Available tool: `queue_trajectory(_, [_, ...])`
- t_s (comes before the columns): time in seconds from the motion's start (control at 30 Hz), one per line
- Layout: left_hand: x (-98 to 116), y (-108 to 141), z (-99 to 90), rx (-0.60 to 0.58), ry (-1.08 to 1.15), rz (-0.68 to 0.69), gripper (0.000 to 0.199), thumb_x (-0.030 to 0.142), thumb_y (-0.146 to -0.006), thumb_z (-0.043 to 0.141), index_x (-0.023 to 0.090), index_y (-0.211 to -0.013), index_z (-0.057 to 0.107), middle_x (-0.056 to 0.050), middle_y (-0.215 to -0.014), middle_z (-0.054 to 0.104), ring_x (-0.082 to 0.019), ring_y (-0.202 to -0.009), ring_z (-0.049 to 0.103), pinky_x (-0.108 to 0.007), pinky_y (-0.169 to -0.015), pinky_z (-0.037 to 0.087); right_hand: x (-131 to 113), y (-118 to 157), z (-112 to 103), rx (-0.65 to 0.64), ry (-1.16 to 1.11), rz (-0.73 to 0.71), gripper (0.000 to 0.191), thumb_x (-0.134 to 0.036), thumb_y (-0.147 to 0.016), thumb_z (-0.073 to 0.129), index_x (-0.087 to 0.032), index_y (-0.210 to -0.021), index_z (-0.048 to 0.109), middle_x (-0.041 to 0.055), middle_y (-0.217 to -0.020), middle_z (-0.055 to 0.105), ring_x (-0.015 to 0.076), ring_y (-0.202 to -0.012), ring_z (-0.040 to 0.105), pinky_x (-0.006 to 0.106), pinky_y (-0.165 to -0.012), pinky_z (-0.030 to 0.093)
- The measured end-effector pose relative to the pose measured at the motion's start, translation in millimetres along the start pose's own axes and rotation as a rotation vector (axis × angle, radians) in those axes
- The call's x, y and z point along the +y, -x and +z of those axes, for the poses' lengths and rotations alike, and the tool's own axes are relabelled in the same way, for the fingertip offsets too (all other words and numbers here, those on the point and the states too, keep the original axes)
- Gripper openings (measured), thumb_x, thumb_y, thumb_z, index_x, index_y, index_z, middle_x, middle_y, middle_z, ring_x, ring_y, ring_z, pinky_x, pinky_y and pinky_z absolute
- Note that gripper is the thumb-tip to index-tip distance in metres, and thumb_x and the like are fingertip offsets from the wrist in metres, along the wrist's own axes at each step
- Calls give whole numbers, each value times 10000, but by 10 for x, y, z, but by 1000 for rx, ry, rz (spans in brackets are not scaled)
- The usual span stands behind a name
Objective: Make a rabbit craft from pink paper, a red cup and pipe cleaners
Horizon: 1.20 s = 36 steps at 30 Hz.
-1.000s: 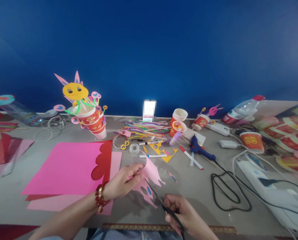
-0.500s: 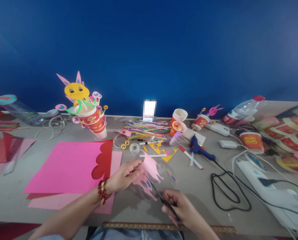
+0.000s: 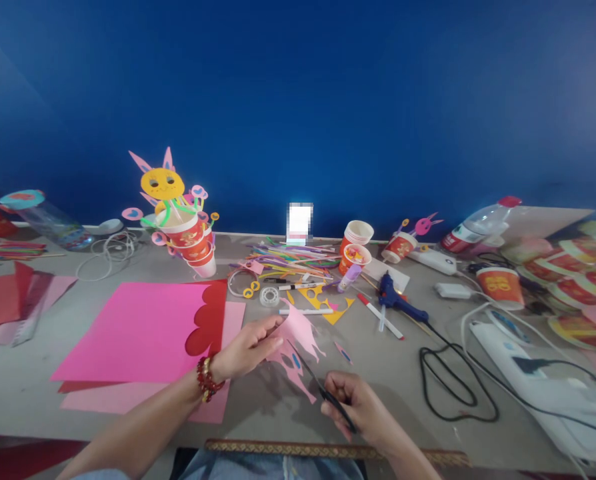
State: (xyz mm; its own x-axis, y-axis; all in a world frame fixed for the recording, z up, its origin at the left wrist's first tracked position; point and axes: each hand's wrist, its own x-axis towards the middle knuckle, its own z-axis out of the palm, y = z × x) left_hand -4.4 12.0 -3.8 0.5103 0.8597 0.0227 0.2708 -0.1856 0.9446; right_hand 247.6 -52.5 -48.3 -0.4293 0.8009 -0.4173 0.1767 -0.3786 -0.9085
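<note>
My left hand point(image 3: 252, 345) pinches the left edge of a ragged piece of pink paper point(image 3: 302, 333), which hangs over the front middle of the table. Blue shows on the lower part of that paper. My right hand point(image 3: 351, 402) grips the black handles of the scissors point(image 3: 335, 403), whose blades point up and left across the paper. Just right of the paper, a small pink cut-out with a blue centre point(image 3: 343, 353) lies on the table. Left of my left hand are a bright pink sheet point(image 3: 138, 330) and a red sheet with scalloped cuts point(image 3: 207, 323).
A paper-cup figure with a yellow face point(image 3: 191, 243) stands at back left. Straws point(image 3: 293, 257), a tape roll point(image 3: 269, 296) and markers lie beyond my hands. To the right are a blue glue gun point(image 3: 395, 297), its black cable point(image 3: 448, 380) and a white power strip point(image 3: 523, 387).
The view has shifted slightly. Both hands stay in nearly the same place, still on the pink paper and the scissors.
</note>
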Motion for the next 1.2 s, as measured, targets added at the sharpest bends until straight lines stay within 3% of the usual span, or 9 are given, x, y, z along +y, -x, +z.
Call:
queue_trajectory(0.2, [-17, -15, 0, 5, 91, -42, 246, 323, -925, 464, 162, -1093, 543, 17, -772, 513, -89, -566, 400, -201, -515, 340, -119, -33, -10, -20, 38, -35, 558, -589, -683, 733, -233, -600, 312, -134, -368, 360, 40, -304, 363, 172, -360, 180])
queue_trajectory(0.33, [-61, -34, 38, 87, 169, -43, 213, 369, -925, 480, 165, -977, 509, 44, -717, 431, -83, -559, 376, -199, -508, 359, -184, -89, -12, -21, 50, -69, 542, -575, -695, 738, -228, -601, 332, -125, -365, 407, 41, -301, 363, 179, -375, 169])
queue_trajectory(0.57, [-99, 16, 57, 95, 190, -57, 268, 409, -946, 464, 186, -802, 427, 71, -642, 387, -74, -521, 406, -195, -478, 357, -193, -125, 5, 18, 95, -86, 514, -523, -706, 756, -219, -576, 362, -121, -367, 416, 42, -314, 364, 182, -390, 194])
queue_trajectory(0.93, [-84, 51, 137, 103, 427, -60, 263, 404, -888, 576, 145, -842, 570, 8, -725, 560, -108, -640, 521, -230, -592, 466, -97, -38, -41, -62, 42, -69, 532, -641, -698, 704, -219, -642, 385, -92, -368, 513, 49, -311, 369, 188, -399, 186])
queue_trajectory(1.2, [-184, 64, 75, 53, 494, -9, 232, 354, -878, 601, 127, -921, 622, -41, -798, 664, -143, -699, 607, -252, -658, 510, -84, 109, -116, -246, -41, -35, 577, -722, -679, 673, -201, -709, 427, -82, -402, 507, 58, -343, 423, 191, -416, 193])
